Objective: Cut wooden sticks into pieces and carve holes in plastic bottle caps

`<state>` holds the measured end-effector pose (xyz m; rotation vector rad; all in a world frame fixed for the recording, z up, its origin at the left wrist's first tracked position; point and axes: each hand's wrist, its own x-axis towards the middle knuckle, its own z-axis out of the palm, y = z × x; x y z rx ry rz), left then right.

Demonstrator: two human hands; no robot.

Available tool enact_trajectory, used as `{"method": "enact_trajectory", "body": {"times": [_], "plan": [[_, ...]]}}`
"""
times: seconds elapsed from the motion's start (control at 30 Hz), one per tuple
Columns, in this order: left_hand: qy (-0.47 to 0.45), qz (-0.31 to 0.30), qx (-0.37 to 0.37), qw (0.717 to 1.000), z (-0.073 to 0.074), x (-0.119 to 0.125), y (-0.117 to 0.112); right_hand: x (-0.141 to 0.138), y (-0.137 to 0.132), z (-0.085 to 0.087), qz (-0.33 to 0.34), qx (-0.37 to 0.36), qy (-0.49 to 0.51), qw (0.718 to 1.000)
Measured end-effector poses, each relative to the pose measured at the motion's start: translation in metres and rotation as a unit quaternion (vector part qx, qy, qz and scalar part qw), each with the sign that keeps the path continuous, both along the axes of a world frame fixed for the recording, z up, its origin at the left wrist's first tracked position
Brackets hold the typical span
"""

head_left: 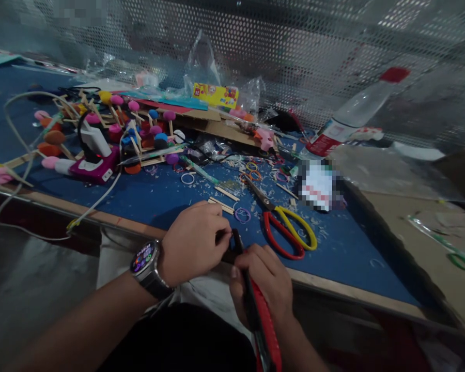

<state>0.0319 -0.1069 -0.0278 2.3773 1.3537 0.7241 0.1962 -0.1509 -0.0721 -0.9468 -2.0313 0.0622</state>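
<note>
My right hand (261, 281) is wrapped round a red and black utility knife (259, 315), its dark tip pointing up toward my left hand. My left hand (196, 243), with a watch (147, 261) on its wrist, is closed in a pinch at the knife's tip, on something too small and dark to make out. Both hands hover at the near edge of the blue table (158, 196). Just beyond them lie scissors (284, 227) with red and yellow handles, a purple rubber band (242, 214) and a few short wooden sticks (222, 199).
A structure of wooden sticks and coloured foam balls (120, 129) fills the table's left side, with a magenta device (96, 163) and white cable. A plastic bottle (356, 111) leans against perforated mesh at the back right. Loose rubber bands (251, 170), plastic bags and cardboard lie scattered.
</note>
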Motion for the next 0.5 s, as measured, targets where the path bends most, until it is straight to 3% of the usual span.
{"method": "enact_trajectory", "body": {"times": [0.5], "plan": [[-0.022, -0.006, 0.003, 1.0, -0.0035, -0.0078, 0.0009, 0.0, -0.0008, -0.001, -0.002, 0.002, 0.0, 1.0]]}}
